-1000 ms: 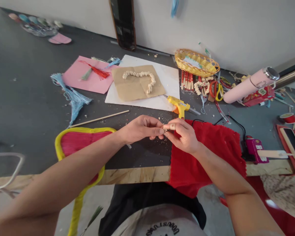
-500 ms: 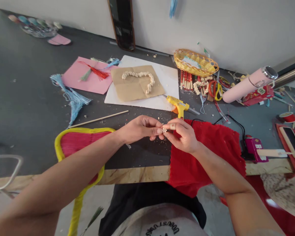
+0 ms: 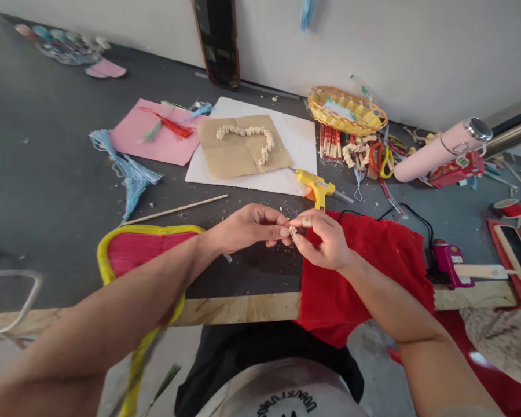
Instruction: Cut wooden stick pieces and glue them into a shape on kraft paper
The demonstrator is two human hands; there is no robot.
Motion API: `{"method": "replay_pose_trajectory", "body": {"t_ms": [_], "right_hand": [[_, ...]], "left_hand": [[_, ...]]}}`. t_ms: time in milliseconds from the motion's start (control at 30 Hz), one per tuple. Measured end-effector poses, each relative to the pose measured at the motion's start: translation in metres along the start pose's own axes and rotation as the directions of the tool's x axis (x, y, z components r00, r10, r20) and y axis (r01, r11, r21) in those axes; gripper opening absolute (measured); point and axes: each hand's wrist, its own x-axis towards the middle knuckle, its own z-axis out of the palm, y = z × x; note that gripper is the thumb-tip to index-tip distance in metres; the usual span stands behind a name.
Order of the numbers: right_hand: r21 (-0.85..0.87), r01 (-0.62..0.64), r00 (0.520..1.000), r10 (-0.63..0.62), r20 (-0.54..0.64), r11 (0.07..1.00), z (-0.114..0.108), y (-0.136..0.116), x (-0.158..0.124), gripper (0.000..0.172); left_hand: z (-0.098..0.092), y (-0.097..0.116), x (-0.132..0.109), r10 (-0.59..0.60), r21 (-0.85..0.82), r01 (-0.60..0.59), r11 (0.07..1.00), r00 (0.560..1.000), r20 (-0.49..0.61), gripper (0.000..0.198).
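Between my fingertips is a small cream-coloured, knobbly cluster (image 3: 292,230), much like the pieces in the chain on the paper. My left hand (image 3: 257,227) pinches it from the left with thumb and fingers. From the right, my right hand (image 3: 323,237) has its thumb and forefinger at the cluster too, and a plaster-like band shows on one finger. Beyond my hands, a curved chain of cream clusters (image 3: 267,139) lies on brown paper (image 3: 230,162) over a white board (image 3: 301,139). A yellow glue gun (image 3: 315,184) rests just behind my right hand.
Red cloth (image 3: 373,272) lies under my right forearm. A yellow-edged pink fan (image 3: 143,252) is by my left arm. At right are a wicker basket (image 3: 347,113), scissors (image 3: 386,161), a pink flask (image 3: 443,149) and a cable. Blue tassels (image 3: 132,179) and a stick (image 3: 178,209) lie left.
The cluster looks slightly turned between my fingers, with more of it showing. My right thumb has dropped a little away from the forefinger. Everything else stays in place.
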Motion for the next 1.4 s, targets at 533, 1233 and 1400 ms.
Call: {"method": "replay_pose_trajectory", "body": {"t_ms": [533, 1233, 1400], "right_hand": [[0.020, -0.056, 0.997, 0.055, 0.048, 0.998, -0.0028, -0.0016, 0.0018, 0.015], [-0.014, -0.047, 0.997, 0.048, 0.059, 0.999, -0.0024, -0.0001, 0.0021, 0.014], [-0.009, -0.035, 0.998, 0.035, 0.060, 0.999, -0.0021, 0.0012, 0.0008, 0.016]], "left_hand": [[-0.0008, -0.0002, 0.0008, -0.002, 0.073, 0.003, 0.997, 1.000, -0.003, 0.020], [-0.0004, 0.0013, 0.0011, -0.029, 0.085, 0.030, 0.996, 0.999, -0.014, 0.023], [-0.0016, -0.0002, 0.0010, -0.010, 0.072, 0.009, 0.997, 1.000, 0.004, 0.021]]}}
